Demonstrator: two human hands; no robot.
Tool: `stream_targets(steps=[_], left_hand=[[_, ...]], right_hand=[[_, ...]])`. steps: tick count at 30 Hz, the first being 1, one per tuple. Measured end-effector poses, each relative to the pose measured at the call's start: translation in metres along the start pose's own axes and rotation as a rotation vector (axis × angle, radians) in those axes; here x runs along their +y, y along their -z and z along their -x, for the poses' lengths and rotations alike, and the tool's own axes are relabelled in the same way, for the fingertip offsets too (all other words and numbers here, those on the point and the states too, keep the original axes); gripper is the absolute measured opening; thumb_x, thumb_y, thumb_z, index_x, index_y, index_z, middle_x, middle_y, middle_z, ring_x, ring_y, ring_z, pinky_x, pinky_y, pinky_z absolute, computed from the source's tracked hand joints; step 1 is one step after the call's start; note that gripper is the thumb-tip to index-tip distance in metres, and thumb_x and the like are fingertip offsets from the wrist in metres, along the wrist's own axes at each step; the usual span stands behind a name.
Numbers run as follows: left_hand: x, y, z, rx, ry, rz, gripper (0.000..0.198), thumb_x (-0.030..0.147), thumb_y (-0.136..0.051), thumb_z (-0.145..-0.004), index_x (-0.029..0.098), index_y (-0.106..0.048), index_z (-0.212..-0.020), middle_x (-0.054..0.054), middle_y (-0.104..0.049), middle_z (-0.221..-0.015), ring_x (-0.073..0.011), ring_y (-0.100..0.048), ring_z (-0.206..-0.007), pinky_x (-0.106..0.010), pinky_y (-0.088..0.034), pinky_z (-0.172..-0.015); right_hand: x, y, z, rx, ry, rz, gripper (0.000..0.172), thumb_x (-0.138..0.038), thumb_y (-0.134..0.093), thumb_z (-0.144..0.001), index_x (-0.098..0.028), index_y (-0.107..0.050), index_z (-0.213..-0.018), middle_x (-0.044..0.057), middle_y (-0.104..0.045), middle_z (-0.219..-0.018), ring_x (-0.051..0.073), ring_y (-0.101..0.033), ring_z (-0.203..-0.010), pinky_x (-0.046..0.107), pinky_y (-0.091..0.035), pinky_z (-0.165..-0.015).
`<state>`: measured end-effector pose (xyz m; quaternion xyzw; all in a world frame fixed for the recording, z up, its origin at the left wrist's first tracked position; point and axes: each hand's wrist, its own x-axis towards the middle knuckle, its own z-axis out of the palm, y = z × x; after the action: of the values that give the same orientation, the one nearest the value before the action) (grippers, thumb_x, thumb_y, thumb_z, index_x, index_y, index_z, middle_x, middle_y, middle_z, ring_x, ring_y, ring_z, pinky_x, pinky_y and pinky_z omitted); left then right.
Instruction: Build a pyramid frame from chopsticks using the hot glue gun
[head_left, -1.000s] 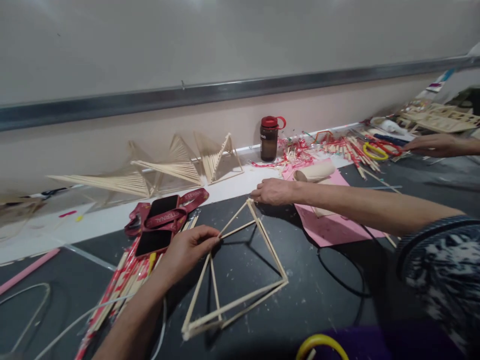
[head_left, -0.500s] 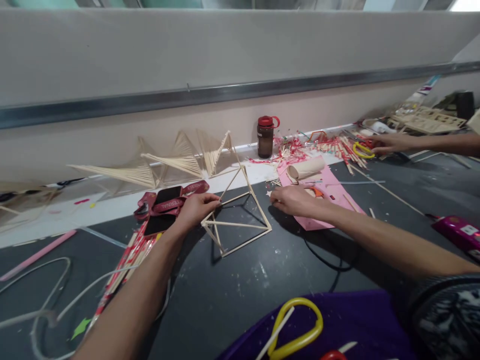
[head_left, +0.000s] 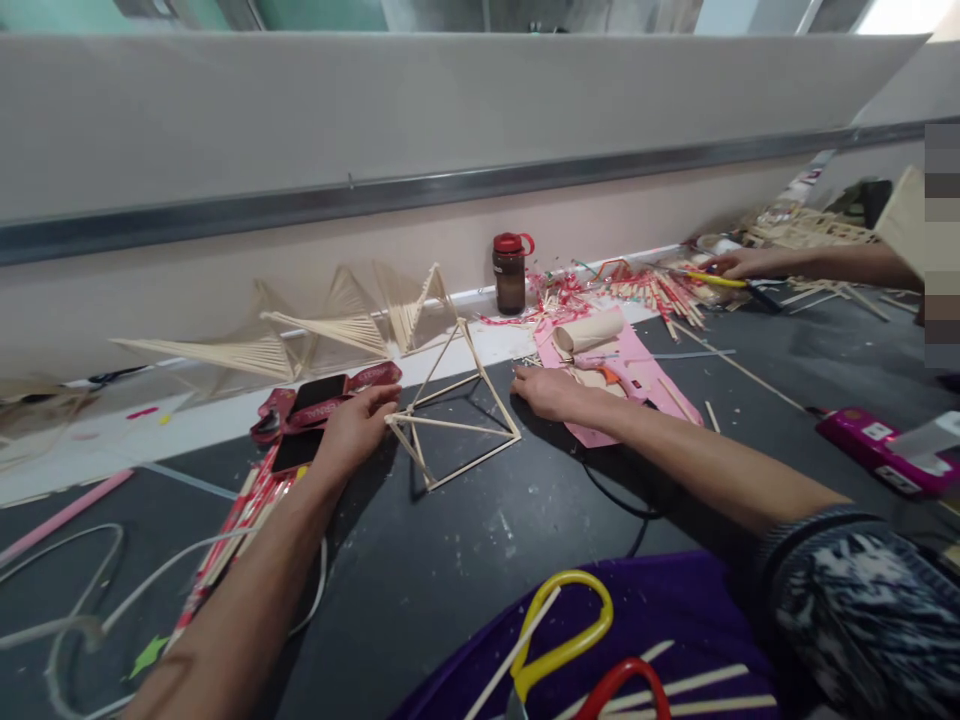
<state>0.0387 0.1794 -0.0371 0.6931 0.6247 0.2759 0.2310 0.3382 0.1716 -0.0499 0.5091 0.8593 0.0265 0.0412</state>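
Observation:
A pyramid-like frame of thin wooden sticks stands on the dark table in front of me. At its left corner is my left hand, fingers slightly bent and apart, with nothing visible in them. My right hand rests at the left edge of a pink sheet, its fingers bent together; whatever they hold, if anything, is too small to name. Just behind that hand, a pink glue gun with an orange trigger lies on the sheet, beside a cardboard tube.
Fanned stick models line the wall, with a red-lidded bottle to their right. Scissors and sticks lie on purple cloth near me. At the right, another person's hand is by yellow-handled scissors.
The view has shifted right and down. My left hand's fingers have come away from the frame's corner. The other person's scissors have turned, and more sticks show on the purple cloth.

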Motion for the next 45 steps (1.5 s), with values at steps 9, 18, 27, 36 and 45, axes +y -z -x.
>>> stream_targets(steps=[9,18,27,36,45], left_hand=[[0.007,0.013,0.076,-0.04,-0.065,-0.444,0.032,0.033,-0.045,-0.081,0.023,-0.065,-0.104,-0.005,-0.07,-0.102,-0.0221,-0.064,-0.088,-0.029,-0.043,-0.076],[0.033,0.001,0.155,-0.391,-0.133,-0.508,0.027,0.035,-0.043,-0.087,0.026,-0.068,-0.093,-0.003,-0.072,-0.095,-0.0218,-0.066,-0.084,-0.028,-0.039,-0.067],[0.023,-0.021,0.161,-0.34,-0.208,-0.553,0.033,0.045,-0.039,-0.089,0.022,-0.062,-0.081,-0.004,-0.07,-0.081,-0.0194,-0.064,-0.07,-0.027,-0.035,-0.059],[0.027,-0.025,0.15,-0.303,-0.326,-0.521,0.025,0.035,-0.043,-0.091,0.023,-0.064,-0.097,-0.001,-0.069,-0.095,-0.0182,-0.065,-0.084,-0.027,-0.043,-0.069],[0.027,-0.033,0.143,-0.192,-0.405,-0.685,0.03,0.031,-0.036,-0.094,0.025,-0.06,-0.112,-0.002,-0.059,-0.124,-0.017,-0.065,-0.092,-0.025,-0.047,-0.06]], right_hand=[[0.008,0.005,-0.024,0.025,0.004,0.084,0.03,-0.01,-0.044,-0.082,-0.016,-0.064,-0.103,0.013,-0.062,-0.103,0.023,-0.059,-0.095,0.031,-0.044,-0.074],[-0.011,0.018,0.02,0.155,-0.062,0.016,0.03,-0.021,-0.036,-0.091,-0.016,-0.065,-0.1,0.012,-0.065,-0.098,0.022,-0.06,-0.089,0.029,-0.037,-0.069],[0.004,0.002,0.095,0.168,-0.19,-0.123,0.028,-0.028,-0.041,-0.091,-0.021,-0.067,-0.099,0.004,-0.068,-0.099,0.017,-0.059,-0.089,0.025,-0.036,-0.067],[-0.004,-0.001,0.097,0.18,0.154,0.042,0.024,-0.02,-0.044,-0.089,-0.015,-0.067,-0.089,0.011,-0.063,-0.094,0.022,-0.051,-0.09,0.033,-0.035,-0.077],[-0.017,0.0,0.089,0.347,0.104,-0.151,0.023,-0.018,-0.045,-0.09,-0.015,-0.065,-0.1,0.01,-0.062,-0.1,0.019,-0.053,-0.094,0.03,-0.038,-0.081]])
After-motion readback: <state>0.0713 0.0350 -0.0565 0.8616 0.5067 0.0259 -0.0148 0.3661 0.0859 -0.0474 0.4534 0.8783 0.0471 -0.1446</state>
